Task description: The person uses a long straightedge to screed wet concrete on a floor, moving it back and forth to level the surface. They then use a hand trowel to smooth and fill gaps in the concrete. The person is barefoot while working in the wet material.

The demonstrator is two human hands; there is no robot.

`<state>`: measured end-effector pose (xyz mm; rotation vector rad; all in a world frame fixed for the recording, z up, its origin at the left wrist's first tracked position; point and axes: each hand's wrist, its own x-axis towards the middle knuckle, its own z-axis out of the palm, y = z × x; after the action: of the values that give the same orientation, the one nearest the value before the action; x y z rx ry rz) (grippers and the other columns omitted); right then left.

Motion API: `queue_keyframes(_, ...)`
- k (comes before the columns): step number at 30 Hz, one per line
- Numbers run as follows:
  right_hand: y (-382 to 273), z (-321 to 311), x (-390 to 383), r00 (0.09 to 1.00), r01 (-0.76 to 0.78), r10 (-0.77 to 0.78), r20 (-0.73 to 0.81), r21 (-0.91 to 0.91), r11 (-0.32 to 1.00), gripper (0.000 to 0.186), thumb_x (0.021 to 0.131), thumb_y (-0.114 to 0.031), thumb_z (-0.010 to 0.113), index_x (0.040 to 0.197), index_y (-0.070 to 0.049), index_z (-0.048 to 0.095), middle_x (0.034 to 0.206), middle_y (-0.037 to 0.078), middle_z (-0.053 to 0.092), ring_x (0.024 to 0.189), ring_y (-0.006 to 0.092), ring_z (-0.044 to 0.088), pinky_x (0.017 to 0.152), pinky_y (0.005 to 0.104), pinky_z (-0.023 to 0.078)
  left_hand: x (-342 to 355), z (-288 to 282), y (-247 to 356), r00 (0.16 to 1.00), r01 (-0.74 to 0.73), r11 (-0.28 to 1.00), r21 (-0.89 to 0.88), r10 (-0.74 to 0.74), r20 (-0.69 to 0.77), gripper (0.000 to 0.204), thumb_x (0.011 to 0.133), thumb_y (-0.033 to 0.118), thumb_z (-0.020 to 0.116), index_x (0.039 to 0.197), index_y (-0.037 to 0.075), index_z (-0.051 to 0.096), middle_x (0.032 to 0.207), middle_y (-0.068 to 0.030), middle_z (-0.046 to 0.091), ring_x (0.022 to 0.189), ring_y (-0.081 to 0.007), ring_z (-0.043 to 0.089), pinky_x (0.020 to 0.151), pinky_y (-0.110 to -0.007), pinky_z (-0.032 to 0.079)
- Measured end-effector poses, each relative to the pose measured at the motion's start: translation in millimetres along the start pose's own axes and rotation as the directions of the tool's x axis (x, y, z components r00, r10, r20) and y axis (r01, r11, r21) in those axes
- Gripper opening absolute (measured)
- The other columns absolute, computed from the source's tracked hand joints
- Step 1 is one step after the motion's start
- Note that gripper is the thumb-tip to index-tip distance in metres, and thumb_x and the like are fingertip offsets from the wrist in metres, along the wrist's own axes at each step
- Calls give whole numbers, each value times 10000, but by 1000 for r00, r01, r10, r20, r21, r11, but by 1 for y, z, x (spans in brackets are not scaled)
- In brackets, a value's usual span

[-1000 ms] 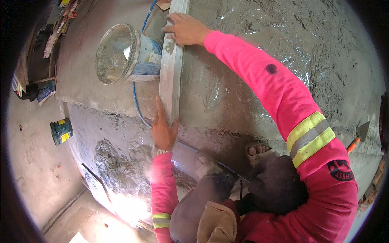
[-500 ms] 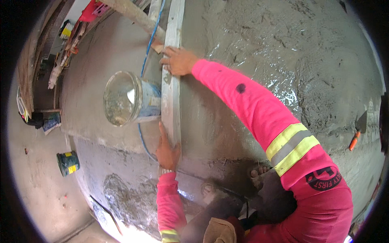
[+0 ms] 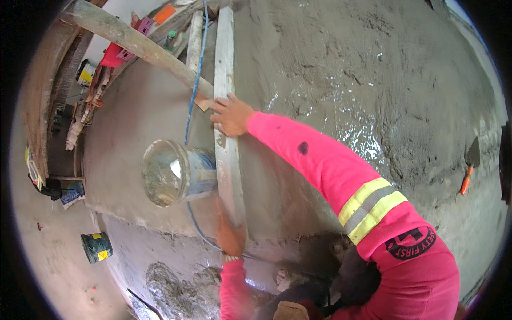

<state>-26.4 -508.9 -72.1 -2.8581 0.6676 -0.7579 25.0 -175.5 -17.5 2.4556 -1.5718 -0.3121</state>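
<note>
A long, pale straightedge (image 3: 226, 69) lies along smoothed wet mortar, reaching from near me toward the far side. Over its middle stretch, my right hand (image 3: 233, 116) is closed, fingertips curled across the left edge. Closer to me, my left hand (image 3: 230, 236) is closed around the near end, one finger stretched along the side; motion blurs it somewhat. A mortar-smeared clear bucket (image 3: 165, 173) stands left of the straightedge, between the two hands. Past it runs a blue rope (image 3: 196, 88). Rough, glistening mortar (image 3: 362, 128) spreads to the right.
A slanting post (image 3: 136, 45) ends beside the straightedge near my right hand. At far right lies a pointed trowel (image 3: 469, 165) with an orange handle. A dark green bucket (image 3: 97, 248) sits at lower left, and a mortar heap (image 3: 170, 288) lies nearby. My feet are close below.
The view has shifted, so the straightedge, bucket and both hands appear lower. Both hands keep their hold on the straightedge; its place beside the bucket looks nearly the same.
</note>
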Motion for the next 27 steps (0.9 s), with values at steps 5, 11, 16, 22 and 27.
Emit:
queue_keyframes(5,-4,-18,10,995,90,-89,48,-15,996,389,851,-366,507,1114,-99,610,1165,129,536,1214,292,432,1076,536,263,-35,-1,-5,995,93,994,51,-91,-47,1041,683,189,772,1501,116,133,1239,-245,560,979,-456,602,801,-490,509)
queue_keyframes(11,-1,-9,18,994,81,-83,70,39,996,365,801,-368,507,930,-75,684,973,105,600,1081,255,502,1094,478,252,-29,-6,-5,991,90,996,-30,-86,102,1087,643,136,776,1504,95,114,1264,-281,532,987,-473,595,808,-485,511)
queue_keyframes(16,-11,-15,-2,996,82,-85,24,100,992,336,788,-363,516,839,-85,699,910,90,598,1043,251,507,1078,477,265,-43,-7,4,988,93,993,-69,-84,132,1095,628,105,768,1505,92,113,1238,-309,536,973,-482,599,805,-486,514)
queue_keyframes(22,1,-21,-3,998,62,-59,-30,124,990,312,768,-347,537,829,-93,707,924,96,601,1026,258,514,1068,488,272,-43,-2,-5,993,23,996,-89,-13,116,1087,640,116,762,1508,109,107,1209,-311,552,931,-482,610,777,-490,520)
queue_keyframes(27,15,-17,-11,996,52,-44,-79,103,993,289,755,-327,547,803,-89,705,884,98,598,1009,259,519,1053,488,285,-34,4,11,997,-6,998,-69,11,74,1052,658,117,751,1505,105,126,1210,-322,544,940,-483,606,772,-484,522)
